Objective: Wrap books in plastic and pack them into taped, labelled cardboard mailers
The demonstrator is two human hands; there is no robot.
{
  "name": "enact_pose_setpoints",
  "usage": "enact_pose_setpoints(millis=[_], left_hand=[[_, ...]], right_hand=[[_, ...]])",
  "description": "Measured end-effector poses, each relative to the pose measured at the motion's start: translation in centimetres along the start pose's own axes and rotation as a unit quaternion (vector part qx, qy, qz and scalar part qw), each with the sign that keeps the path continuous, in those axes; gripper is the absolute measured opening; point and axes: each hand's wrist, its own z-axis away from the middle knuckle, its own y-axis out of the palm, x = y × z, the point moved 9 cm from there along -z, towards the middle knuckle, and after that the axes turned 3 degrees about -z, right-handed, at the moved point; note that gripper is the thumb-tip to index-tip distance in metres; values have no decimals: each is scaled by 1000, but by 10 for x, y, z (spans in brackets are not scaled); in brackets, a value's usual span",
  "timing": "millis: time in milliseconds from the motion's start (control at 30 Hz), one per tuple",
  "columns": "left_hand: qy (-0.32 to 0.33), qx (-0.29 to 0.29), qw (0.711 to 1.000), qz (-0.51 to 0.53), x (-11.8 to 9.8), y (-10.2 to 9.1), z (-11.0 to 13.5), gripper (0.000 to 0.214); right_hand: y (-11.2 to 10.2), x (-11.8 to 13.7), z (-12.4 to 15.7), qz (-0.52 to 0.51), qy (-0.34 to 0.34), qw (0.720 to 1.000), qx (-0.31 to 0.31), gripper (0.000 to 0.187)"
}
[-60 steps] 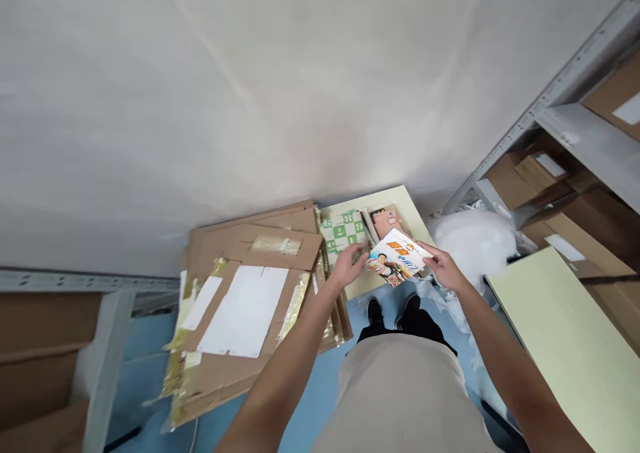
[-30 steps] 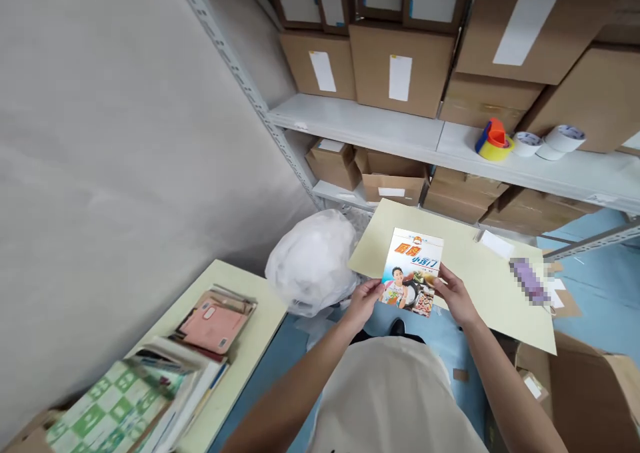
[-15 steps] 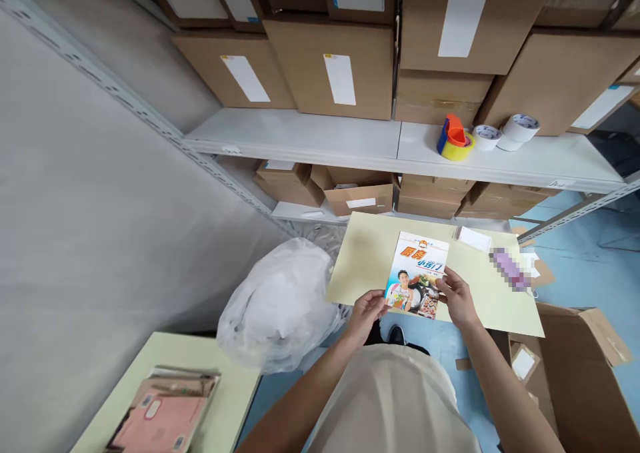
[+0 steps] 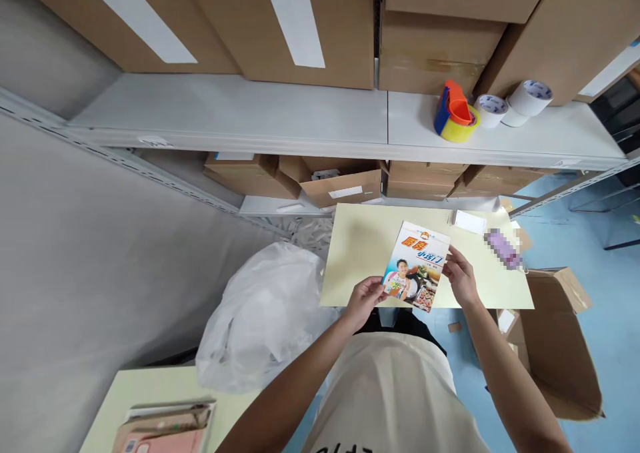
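Note:
A thin cooking book (image 4: pixel 417 265) with a colourful cover is held face up over the front part of a pale yellow table (image 4: pixel 357 253). My left hand (image 4: pixel 367 300) grips its lower left edge, the fingers closed at the corner. On the opposite side, my right hand (image 4: pixel 460 274) pinches the right edge, with part of its fingers behind the book. The book tilts slightly clockwise. Beyond it on the table lie a small white card stack (image 4: pixel 469 222) and a blurred purple item (image 4: pixel 503 248).
A white plastic bag (image 4: pixel 265 313) bulges left of the table. More books (image 4: pixel 165 433) are stacked on a second table (image 4: pixel 120 400). An open carton (image 4: pixel 560 346) stands on the floor at right. The shelf (image 4: pixel 240 110) ahead carries cartons, a tape dispenser (image 4: pixel 456 113) and tape rolls (image 4: pixel 493 108).
The view has shifted, bringing the shelf nearer. Both hands still hold the book, which has turned slightly clockwise. My right hand has moved a little up along its right edge.

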Motion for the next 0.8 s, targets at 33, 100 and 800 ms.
enact_pose_setpoints(millis=[33,100,800], left_hand=[[-7,3,1000,6,0,1,-1,57],[-15,9,1000,11,0,4,-4,58],[295,-110,914,-256,-60,39,21,50]], right_hand=[[-3,8,-5,11,-17,1000,8,66],[-7,28,-18,44,-69,996,43,76],[52,124,-58,271,-283,885,252,37]])
